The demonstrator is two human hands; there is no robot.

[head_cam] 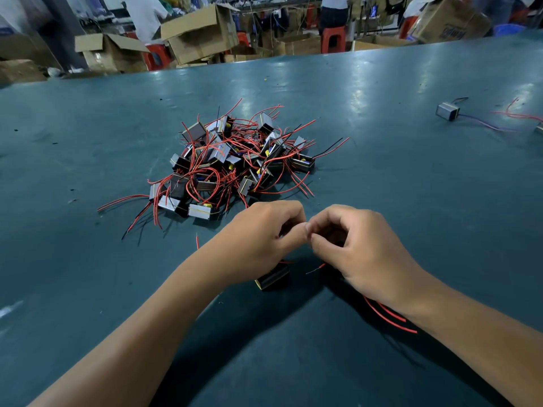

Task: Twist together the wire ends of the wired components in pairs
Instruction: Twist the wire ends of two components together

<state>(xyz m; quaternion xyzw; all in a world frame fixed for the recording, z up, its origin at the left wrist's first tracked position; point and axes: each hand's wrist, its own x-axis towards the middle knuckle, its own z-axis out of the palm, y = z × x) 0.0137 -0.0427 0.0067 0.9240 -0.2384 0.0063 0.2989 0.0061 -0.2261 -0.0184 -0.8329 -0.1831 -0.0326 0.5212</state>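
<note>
A heap of small black block-shaped components (232,160) with red and black wires lies in the middle of the green table (382,186). Just in front of it my left hand (258,236) and my right hand (358,245) meet fingertip to fingertip, both with curled fingers pinching thin wire ends between them; the wire ends themselves are hidden by the fingers. One black component (273,277) hangs or lies under my left hand. Red wires (388,315) trail out from under my right wrist, and a bare wire tip (314,271) shows below my right hand.
A single grey component (447,111) with purple and black wires lies at the far right, with more red wires (520,114) beside it. Beyond the table's far edge stand open cardboard boxes (199,33), red stools (332,39) and people at work.
</note>
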